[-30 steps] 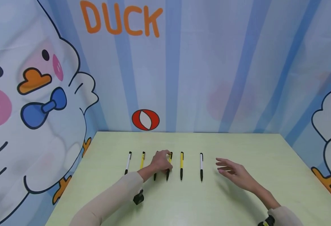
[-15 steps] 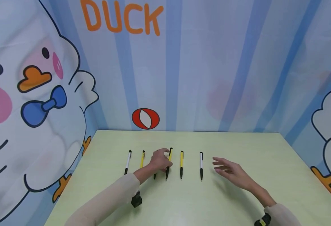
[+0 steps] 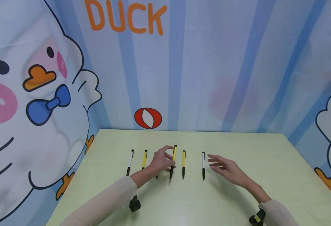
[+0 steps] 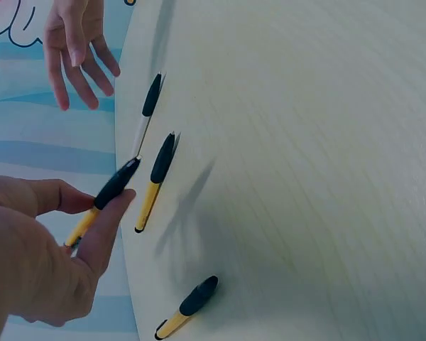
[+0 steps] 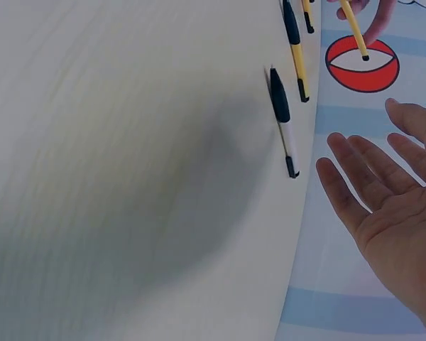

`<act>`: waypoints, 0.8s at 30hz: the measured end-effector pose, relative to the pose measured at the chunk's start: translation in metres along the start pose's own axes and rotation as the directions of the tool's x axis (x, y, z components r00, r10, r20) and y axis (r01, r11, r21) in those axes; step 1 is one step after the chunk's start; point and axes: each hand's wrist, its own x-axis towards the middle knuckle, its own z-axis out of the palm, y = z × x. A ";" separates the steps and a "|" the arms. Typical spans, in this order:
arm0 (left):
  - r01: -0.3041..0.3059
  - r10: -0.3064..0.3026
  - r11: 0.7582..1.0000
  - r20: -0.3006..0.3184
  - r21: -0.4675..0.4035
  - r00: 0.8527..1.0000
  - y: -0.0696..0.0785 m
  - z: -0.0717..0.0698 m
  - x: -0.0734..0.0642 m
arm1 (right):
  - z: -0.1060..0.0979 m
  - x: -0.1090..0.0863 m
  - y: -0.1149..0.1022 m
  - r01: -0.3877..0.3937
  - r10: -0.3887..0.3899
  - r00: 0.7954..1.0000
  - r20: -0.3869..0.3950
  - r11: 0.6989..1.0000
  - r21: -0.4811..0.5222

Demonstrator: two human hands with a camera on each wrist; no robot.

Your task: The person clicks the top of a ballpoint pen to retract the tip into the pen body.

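Observation:
My left hand (image 3: pixel 160 161) pinches a yellow pen (image 3: pixel 174 153) between thumb and fingers, its black grip and tip pointing down. In the left wrist view that yellow pen (image 4: pixel 83 224) is clear of the table, its shadow falling apart from it. Another yellow pen (image 3: pixel 184 160) lies just right of it. My right hand (image 3: pixel 229 171) hovers with spread, relaxed fingers beside a white pen (image 3: pixel 203 160), holding nothing; the right wrist view shows the palm of this right hand (image 5: pixel 405 213) and the white pen (image 5: pixel 287 135) apart from it.
Left of my left hand lie a white pen (image 3: pixel 130 160) and a yellow pen (image 3: pixel 144 158). A further pen (image 3: pixel 157 177) is mostly hidden behind that hand. The pale table (image 3: pixel 239 144) ends at a printed blue backdrop (image 3: pixel 199 62).
My left hand has lifted the yellow pen off the table and tilted it slightly. My right hand has drifted left, closer to the white pen.

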 end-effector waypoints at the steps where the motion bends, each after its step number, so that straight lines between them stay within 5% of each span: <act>1: -0.004 0.004 1.000 0.007 -0.018 1.000 0.001 0.001 -0.001 | 0.001 0.002 -0.002 0.003 -0.003 1.000 0.001 1.000 -0.003; 12: -0.014 0.033 0.973 0.078 -0.231 0.996 0.011 0.007 -0.008 | 0.015 0.031 -0.022 -0.002 0.002 0.999 0.036 1.000 -0.004; 24: -0.064 0.109 0.958 0.150 -0.279 0.983 0.020 0.013 -0.014 | 0.035 0.050 -0.045 0.059 -0.064 0.995 0.077 0.996 0.067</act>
